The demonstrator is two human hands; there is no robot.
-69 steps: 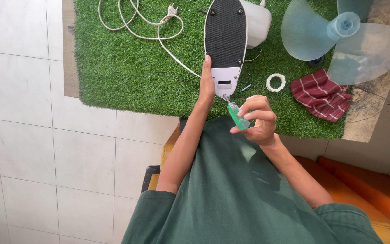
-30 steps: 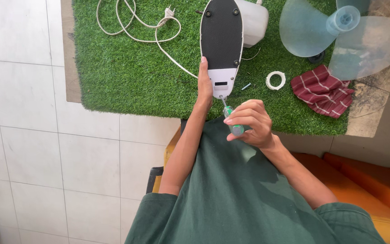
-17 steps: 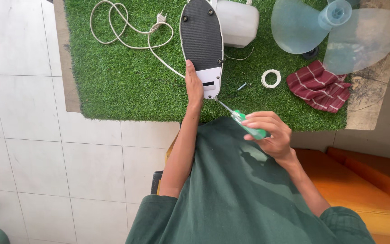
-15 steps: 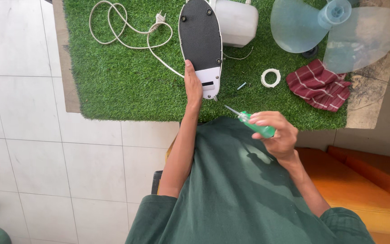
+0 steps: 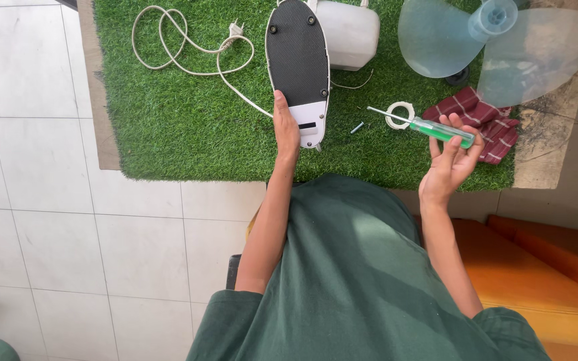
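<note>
My left hand (image 5: 286, 130) grips the fan base (image 5: 298, 67) near the green mat's (image 5: 168, 113) front edge; my right hand (image 5: 451, 157) loosely holds a green-handled screwdriver (image 5: 429, 126).

Bright daylight, sunlit patch on the green shirt (image 5: 369, 267), soft shadows, sharp focus, no evident blur

On the worktop (image 5: 168, 134), the cord (image 5: 188, 50) lies toward the left edge, the fan base (image 5: 297, 67) mid-worktop, and the fan blade (image 5: 496, 47) and cloth (image 5: 483, 120) toward the right edge.

head camera looks straight down, close overhead.
</note>
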